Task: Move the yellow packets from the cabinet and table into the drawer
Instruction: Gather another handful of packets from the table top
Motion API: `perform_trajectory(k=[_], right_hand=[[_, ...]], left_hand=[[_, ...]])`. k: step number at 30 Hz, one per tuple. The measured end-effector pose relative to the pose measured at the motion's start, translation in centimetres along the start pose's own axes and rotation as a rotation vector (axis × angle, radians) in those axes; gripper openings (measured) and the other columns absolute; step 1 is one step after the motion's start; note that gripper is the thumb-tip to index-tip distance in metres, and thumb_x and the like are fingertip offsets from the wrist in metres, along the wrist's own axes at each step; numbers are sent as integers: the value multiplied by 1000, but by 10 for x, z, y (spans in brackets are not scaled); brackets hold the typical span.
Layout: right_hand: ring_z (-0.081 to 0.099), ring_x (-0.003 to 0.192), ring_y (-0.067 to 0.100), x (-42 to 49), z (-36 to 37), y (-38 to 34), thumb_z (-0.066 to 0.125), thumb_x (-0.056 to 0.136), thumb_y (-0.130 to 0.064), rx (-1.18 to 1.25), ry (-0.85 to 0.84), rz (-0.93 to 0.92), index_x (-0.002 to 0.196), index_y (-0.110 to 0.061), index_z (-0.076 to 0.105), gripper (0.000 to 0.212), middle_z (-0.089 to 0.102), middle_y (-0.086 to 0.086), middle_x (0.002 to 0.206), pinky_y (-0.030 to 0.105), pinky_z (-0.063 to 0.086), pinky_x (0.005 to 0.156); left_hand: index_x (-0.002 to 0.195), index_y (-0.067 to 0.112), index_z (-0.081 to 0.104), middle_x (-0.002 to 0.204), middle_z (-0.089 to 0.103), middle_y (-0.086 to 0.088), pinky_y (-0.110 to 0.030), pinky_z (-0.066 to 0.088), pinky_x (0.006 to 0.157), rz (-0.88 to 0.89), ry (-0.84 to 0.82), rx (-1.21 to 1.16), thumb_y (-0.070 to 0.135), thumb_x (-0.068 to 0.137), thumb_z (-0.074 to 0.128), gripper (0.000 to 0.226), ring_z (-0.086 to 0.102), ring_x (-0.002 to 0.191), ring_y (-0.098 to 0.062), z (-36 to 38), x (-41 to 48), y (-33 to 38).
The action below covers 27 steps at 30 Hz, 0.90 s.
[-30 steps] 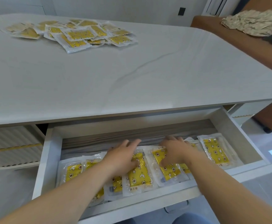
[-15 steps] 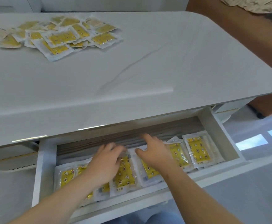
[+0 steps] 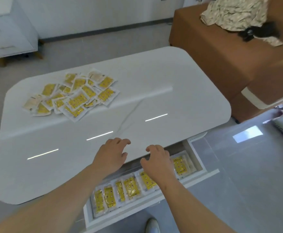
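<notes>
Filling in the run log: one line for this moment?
left hand empty, over table edge | right hand empty, over drawer | packets in drawer | pile on table remains

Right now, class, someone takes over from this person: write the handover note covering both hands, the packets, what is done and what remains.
Left hand: empty, fingers spread, over the near table edge.
Right hand: empty, over the open drawer.
Done: a row of yellow packets lies in the drawer.
Left: a loose pile of packets sits on the far left of the table; move these into the drawer. Whether the white cabinet holds packets cannot be seen.
</notes>
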State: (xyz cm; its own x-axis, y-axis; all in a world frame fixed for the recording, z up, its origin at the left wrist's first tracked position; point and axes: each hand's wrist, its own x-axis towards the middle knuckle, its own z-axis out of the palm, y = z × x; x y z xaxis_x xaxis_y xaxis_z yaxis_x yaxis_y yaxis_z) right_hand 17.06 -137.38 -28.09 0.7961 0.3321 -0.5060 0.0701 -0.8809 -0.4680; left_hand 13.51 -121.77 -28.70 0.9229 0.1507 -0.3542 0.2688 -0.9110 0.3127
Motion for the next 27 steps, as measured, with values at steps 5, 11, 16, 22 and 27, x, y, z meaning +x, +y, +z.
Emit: perform_trajectory(k=[5, 11, 16, 22, 27], right_hand=[[32, 129, 22, -13, -6, -49, 45, 91, -28, 30, 19, 102, 135, -23, 40, 45, 36, -2, 142, 41, 33, 105], [30, 131, 21, -36, 36, -123, 45, 88, -28, 208, 121, 299, 137, -25, 38, 49, 35, -4, 144, 39, 31, 107], [30, 133, 22, -65, 75, -204, 46, 90, -30, 330, 227, 416, 139, -24, 36, 51, 32, -2, 147, 40, 34, 107], [33, 131, 21, -99, 109, -269, 47, 89, -29, 412, 365, 439, 140, -23, 37, 52, 34, -2, 146, 37, 35, 106], [38, 128, 23, -131, 156, -302, 49, 87, -29, 409, 438, 463, 139, -21, 39, 53, 39, 1, 143, 38, 37, 105]], left_hand=[[138, 28, 35, 141, 41, 4, -30, 37, 102, 60, -49, 13, 27, 97, 41, 42, 37, 130, -18, -36, -3, -32], [137, 27, 37, 140, 41, 4, -28, 37, 96, 225, -70, 35, 27, 97, 41, 39, 40, 125, -19, -79, -5, -95], [134, 26, 43, 137, 43, 3, -29, 39, 95, 377, -115, 32, 26, 97, 43, 37, 42, 123, -18, -126, -34, -157], [131, 25, 45, 133, 46, 2, -30, 42, 95, 505, -106, 44, 27, 96, 44, 35, 46, 121, -16, -151, -65, -207], [130, 25, 47, 135, 45, 3, -30, 41, 97, 573, -99, 53, 25, 97, 43, 34, 45, 122, -17, -152, -104, -248]])
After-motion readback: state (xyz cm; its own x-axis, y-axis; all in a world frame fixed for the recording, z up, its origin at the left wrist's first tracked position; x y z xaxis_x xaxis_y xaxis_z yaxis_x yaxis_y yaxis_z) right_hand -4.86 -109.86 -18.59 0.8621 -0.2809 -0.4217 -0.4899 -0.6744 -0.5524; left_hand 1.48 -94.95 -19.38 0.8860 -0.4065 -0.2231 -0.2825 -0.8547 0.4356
